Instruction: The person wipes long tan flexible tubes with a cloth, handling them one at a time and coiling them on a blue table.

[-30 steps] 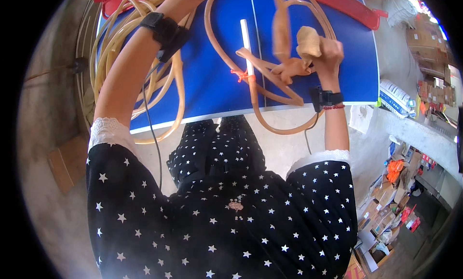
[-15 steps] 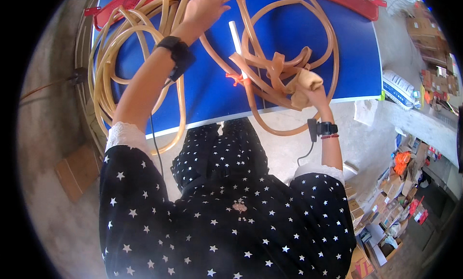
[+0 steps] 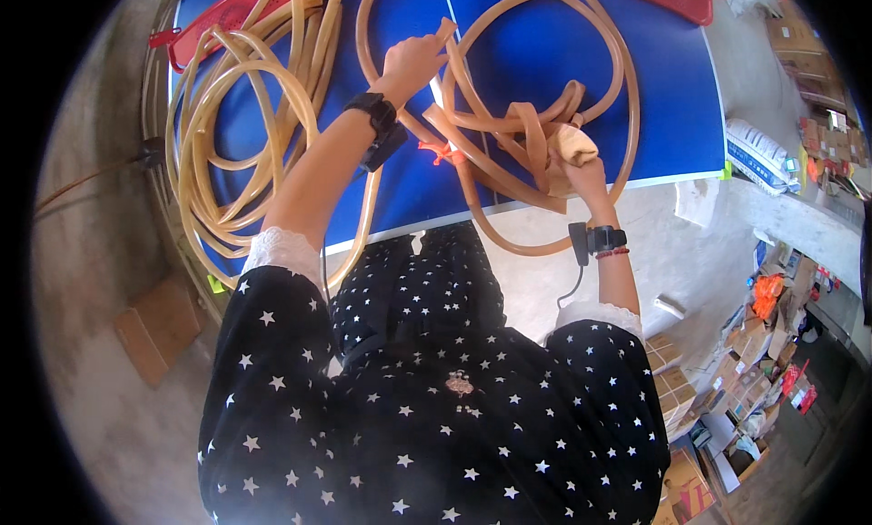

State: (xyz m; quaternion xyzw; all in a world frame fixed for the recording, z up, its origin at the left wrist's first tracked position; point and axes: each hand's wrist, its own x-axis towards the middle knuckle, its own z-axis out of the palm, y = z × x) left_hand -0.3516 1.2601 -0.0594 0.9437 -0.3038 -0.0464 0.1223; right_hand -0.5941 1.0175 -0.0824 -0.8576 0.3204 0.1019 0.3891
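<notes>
My left hand (image 3: 415, 64) has its fingers closed on a piece of tan rubber tubing (image 3: 446, 30) above a short white rod (image 3: 436, 91), which my hand partly hides. An orange-red tie (image 3: 438, 153) is knotted round the tubing near the rod. My right hand (image 3: 583, 171) grips a folded tan cloth (image 3: 573, 143) at the lower right of a loose, tangled loop of tubing (image 3: 627, 89). A larger coil of paler yellowish tubing (image 3: 186, 153) lies on the left of the blue table (image 3: 672, 143).
Red perforated trays (image 3: 668, 0) lie along the far edge. A cardboard piece (image 3: 159, 330) is at the lower left. A white bag (image 3: 758, 157) sits by a ledge right of the table, with piled boxes (image 3: 754, 343) and orange bundles (image 3: 767, 295) beyond.
My left hand has come down and right from the top edge onto the tubing over the rod. My right hand has moved lower with the cloth, and the tubing loops have shifted.
</notes>
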